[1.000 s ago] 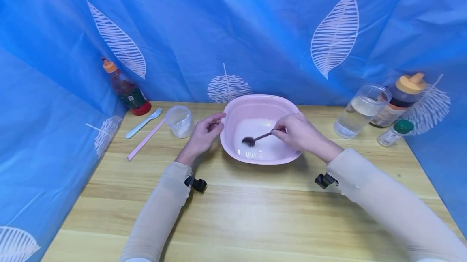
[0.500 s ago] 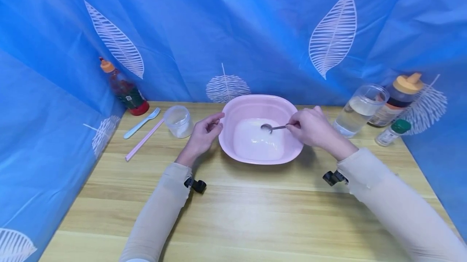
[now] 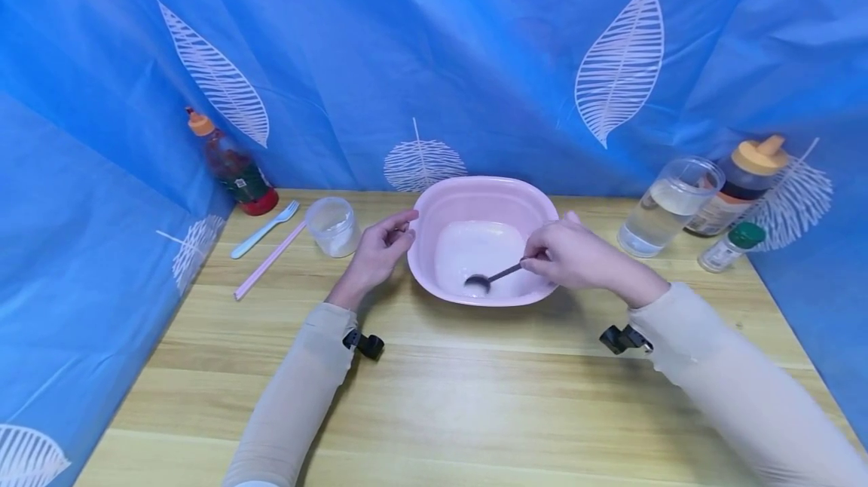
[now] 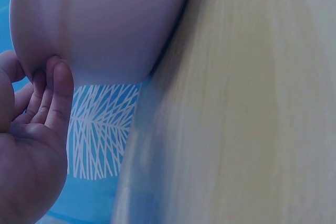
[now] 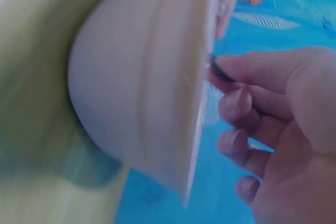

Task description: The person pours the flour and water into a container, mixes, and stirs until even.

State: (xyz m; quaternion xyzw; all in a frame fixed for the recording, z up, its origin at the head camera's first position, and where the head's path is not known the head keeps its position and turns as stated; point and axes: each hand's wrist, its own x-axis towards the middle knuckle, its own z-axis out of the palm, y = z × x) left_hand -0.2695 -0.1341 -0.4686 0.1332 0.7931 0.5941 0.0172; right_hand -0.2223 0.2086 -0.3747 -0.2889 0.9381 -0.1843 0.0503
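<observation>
A pink basin [image 3: 434, 246] stands on the table with some whitish liquid in its bottom. My left hand [image 3: 381, 247] grips the basin's left rim; in the left wrist view, fingers [image 4: 59, 95] curl under that rim. Over the basin's right side, my right hand [image 3: 566, 255] pinches the handle of a dark spoon [image 3: 478, 282] between thumb and fingers. The spoon's bowl is low inside the basin, near its front wall. In the right wrist view the basin wall hides all of the spoon except a bit of handle [image 5: 220, 72].
Left of the basin are a clear plastic cup [image 3: 332, 225] with white contents, a pink straw-like stick [image 3: 270, 261], a light-blue fork [image 3: 263, 231] and a red sauce bottle [image 3: 237, 170]. At right stand a glass of water [image 3: 664, 208], a yellow-capped bottle [image 3: 739, 185] and a green-capped jar [image 3: 731, 247].
The spoon's bowl swung from the left of the basin up and right toward the back, then down to the front. My right hand moved right, then slightly back left. The left hand stays put.
</observation>
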